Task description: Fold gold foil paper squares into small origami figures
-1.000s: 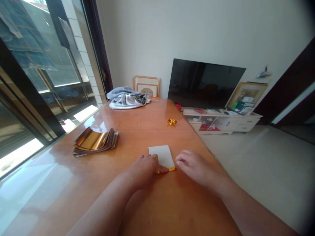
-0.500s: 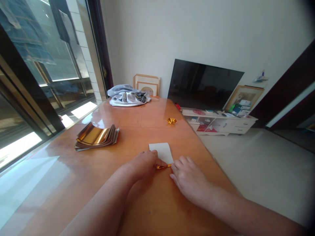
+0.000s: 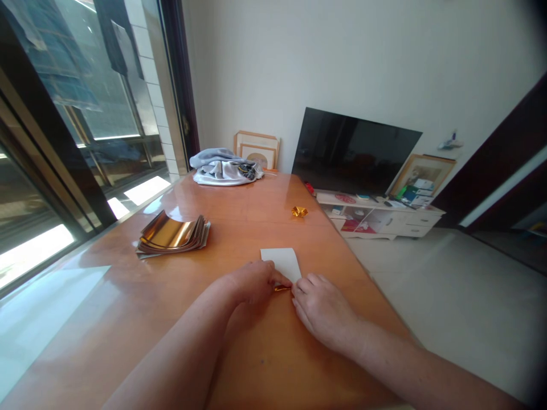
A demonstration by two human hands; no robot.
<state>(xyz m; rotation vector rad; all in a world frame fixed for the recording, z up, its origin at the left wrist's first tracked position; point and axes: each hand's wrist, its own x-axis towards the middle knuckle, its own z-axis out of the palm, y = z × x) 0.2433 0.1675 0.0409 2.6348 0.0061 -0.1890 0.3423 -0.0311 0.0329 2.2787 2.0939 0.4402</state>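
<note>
Here at the worktop (image 3: pixel 252 222), the left hand (image 3: pixel 252 283) and right hand (image 3: pixel 320 310) meet, fingertips pinching the folded gold edge (image 3: pixel 282 288) of a white-backed foil sheet (image 3: pixel 281 263), apparently to keep the crease tight. A foil stack (image 3: pixel 173 234) lies off left; no lettering reads.
</note>
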